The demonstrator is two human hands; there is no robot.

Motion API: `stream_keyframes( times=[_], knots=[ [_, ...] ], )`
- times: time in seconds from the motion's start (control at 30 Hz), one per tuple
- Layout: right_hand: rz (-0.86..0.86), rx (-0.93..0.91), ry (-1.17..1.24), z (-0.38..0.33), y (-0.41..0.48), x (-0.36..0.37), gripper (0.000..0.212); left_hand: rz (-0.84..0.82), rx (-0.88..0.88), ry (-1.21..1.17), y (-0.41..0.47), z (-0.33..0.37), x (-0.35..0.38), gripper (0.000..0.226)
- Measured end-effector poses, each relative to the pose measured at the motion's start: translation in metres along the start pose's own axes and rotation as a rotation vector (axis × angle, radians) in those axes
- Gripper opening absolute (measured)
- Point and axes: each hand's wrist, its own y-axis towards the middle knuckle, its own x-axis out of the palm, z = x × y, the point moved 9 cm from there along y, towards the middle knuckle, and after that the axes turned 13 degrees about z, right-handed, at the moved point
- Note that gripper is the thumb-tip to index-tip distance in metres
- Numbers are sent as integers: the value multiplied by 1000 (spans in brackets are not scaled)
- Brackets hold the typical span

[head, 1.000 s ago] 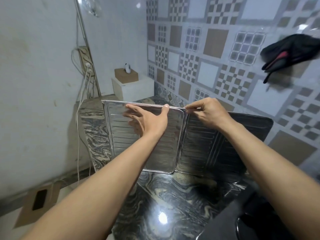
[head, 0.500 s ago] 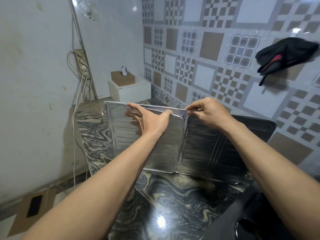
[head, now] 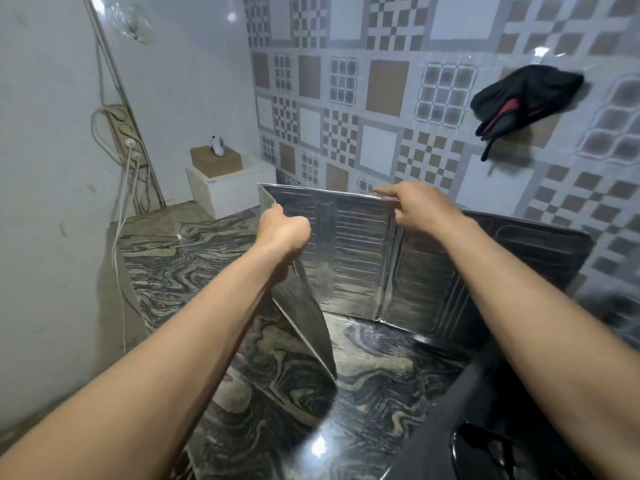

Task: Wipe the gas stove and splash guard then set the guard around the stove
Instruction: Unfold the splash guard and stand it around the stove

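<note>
**Holding the splash guard (head: 353, 251) upright on the desk (head: 381, 368)**

Grasping the top edge of the guard's left panel with the left grip (head: 284, 233), curled tight over the metal close to the far-left corner. Pinching the top edge farther right with the right grip (head: 419, 209), about at the fold between middle and right panels, with forefinger laid along the rim and thumb beneath.

Standing on its lower edge on the dark marbled desk, in three ribbed silver panels: left one angled out toward the near side, down to a corner on the desk; middle one facing the near side; right one darker, close along the tiled wall (head: 381, 81). Cannot tell whether touching that wall.

At the near right, partly out of view, just beside the right panel: the black gas stove (head: 502, 427).

Hanging on the tiled wall at far right, above the guard: a black cloth (head: 519, 98) with a red streak. In the far-left corner of the desk, well apart from the guard: a white box (head: 235, 192) with a brown box (head: 216, 161) on top. Fixed to the plain left wall: a power strip (head: 124, 133), with white cables trailing down toward the desk.
</note>
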Motion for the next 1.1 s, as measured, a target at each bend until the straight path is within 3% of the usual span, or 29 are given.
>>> stream_keyframes(
  times=[0.13,0.23,0.37,0.57,0.67,0.83,1.1],
  knots=[
    [19,-19,-48,12,-2,-1,78,-108,74,13,-3,3,17,41],
    [12,44,-13,36,-11,2,74,-181,115,2,-8,8,26,61],
    [17,138,-5,79,-20,-15,71,-314,147,65,-23,24,36,52],
    [-45,141,52,102,-28,-17,61,-598,165,51,-39,31,72,87],
    [-28,91,48,104,-32,-13,65,-673,149,21,-44,32,85,85],
    [62,157,18,128,-49,-28,72,-631,182,82,-52,43,91,86],
    [48,290,-36,184,-95,-72,70,-774,317,114,-103,69,127,58]
  ],
)
